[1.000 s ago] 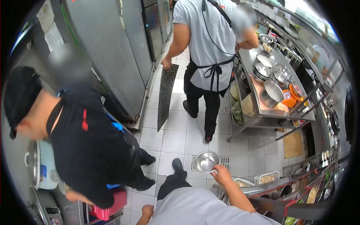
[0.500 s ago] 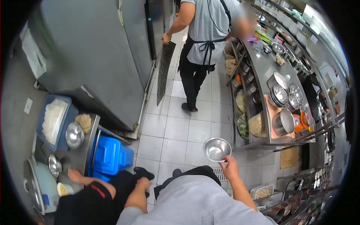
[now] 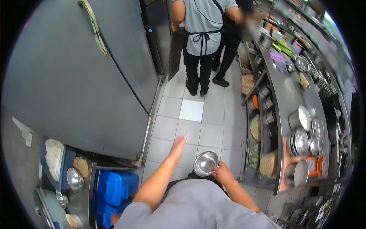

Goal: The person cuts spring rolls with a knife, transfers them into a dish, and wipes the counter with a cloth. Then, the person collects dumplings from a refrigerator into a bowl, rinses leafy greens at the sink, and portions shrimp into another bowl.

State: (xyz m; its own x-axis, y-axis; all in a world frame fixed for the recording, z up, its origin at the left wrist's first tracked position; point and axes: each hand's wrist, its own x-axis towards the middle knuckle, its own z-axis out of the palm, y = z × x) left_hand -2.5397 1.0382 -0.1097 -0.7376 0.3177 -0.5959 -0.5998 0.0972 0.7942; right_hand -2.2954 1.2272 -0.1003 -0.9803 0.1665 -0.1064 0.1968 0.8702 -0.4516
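Note:
A shiny metal bowl [image 3: 206, 163] is gripped at its right rim by my right hand [image 3: 223, 172], fingers closed on the edge. It is held tilted in front of my body, and its inside looks bare. My left hand [image 3: 178, 149] reaches forward over the floor, apart from the bowl. Its fingers are stretched out and hold nothing.
A steel counter [image 3: 282, 103] with bowls, pots and greens runs along the right. A large grey fridge [image 3: 87, 76] stands left, near blue bins [image 3: 114, 187] and a tub of white food [image 3: 54, 158]. Two people [image 3: 204, 42] stand ahead in the tiled aisle.
My left hand has swung up and forward. The bowl has moved left, closer to my body. The person ahead has walked farther off, beside another person now in view.

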